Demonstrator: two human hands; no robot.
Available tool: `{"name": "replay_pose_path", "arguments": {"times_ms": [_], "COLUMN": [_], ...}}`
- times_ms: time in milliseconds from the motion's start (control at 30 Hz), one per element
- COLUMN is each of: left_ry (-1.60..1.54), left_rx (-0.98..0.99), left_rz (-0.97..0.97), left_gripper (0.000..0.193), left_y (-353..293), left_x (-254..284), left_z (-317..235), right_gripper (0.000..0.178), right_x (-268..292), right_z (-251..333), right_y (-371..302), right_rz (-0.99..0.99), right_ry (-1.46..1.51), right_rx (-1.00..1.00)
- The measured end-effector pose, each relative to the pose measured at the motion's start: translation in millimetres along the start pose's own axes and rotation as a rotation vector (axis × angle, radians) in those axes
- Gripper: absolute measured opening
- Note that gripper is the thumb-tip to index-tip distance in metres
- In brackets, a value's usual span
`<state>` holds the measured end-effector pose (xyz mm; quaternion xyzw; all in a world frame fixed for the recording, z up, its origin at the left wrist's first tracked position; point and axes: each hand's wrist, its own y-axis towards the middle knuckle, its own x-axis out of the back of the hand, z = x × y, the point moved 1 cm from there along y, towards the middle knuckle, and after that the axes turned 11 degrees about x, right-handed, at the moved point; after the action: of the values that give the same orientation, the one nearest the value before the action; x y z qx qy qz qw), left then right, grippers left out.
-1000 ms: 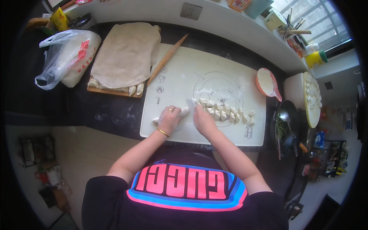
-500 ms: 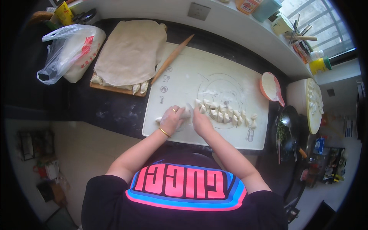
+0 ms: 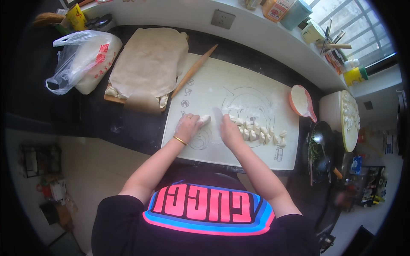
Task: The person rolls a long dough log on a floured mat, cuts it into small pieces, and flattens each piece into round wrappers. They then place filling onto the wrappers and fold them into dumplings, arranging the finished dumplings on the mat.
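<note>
My left hand (image 3: 188, 126), with a gold bangle at its wrist, is closed around a short white roll of dough (image 3: 205, 120); one end sticks out past the fingers toward the right. A little to the right, my right hand (image 3: 230, 131) grips a knife with a thin pale blade (image 3: 218, 116). The blade is blurred and stands apart from the dough end; its handle is hidden in the fingers. Beyond my right hand, several cut dough pieces (image 3: 257, 131) lie in rows on the pale printed mat (image 3: 273, 155), which is dusted with flour.
A wooden rolling pin (image 3: 194, 70) lies across the mat's left edge. Left of it, a beige cloth (image 3: 149, 62) covers dough pieces on a board, beside a plastic bag (image 3: 87, 64). At right are a pink-rimmed bowl (image 3: 300, 101), a dark pan (image 3: 317, 149) and a dough-topped round tray (image 3: 350, 136).
The blade and right hand have moved slightly right, away from the dough end. My left hand has shifted a little left on the roll. The whole view has tilted slightly.
</note>
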<state>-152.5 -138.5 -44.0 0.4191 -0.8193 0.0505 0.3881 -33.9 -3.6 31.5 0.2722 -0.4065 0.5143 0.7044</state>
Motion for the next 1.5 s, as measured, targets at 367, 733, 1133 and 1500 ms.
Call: {"name": "replay_pose_path", "arguments": {"times_ms": [367, 733, 1133, 1500], "left_ry": [-0.067, -0.055, -0.095, -0.237], "left_rx": [-0.035, -0.024, 0.167, 0.063], "left_rz": [0.005, 0.016, 0.137, 0.060], "left_gripper": [0.013, 0.015, 0.029, 0.028], "left_y": [-0.7, -1.4, -26.5, -37.5], "left_x": [-5.8, 1.2, 18.6, 2.0], "left_z": [-4.3, -10.0, -17.6, -15.4], "right_gripper": [0.016, 0.017, 0.013, 0.011], "right_x": [-4.3, -20.8, -27.4, -2.5], "right_z": [14.9, 11.1, -3.6, 26.3], "right_y": [3.7, 14.3, 22.5, -22.3], "right_rz": [0.082, 0.152, 0.083, 0.099], "right_ry": [-0.040, -0.061, -0.055, 0.018], "right_rx": [0.081, 0.084, -0.025, 0.122]}}
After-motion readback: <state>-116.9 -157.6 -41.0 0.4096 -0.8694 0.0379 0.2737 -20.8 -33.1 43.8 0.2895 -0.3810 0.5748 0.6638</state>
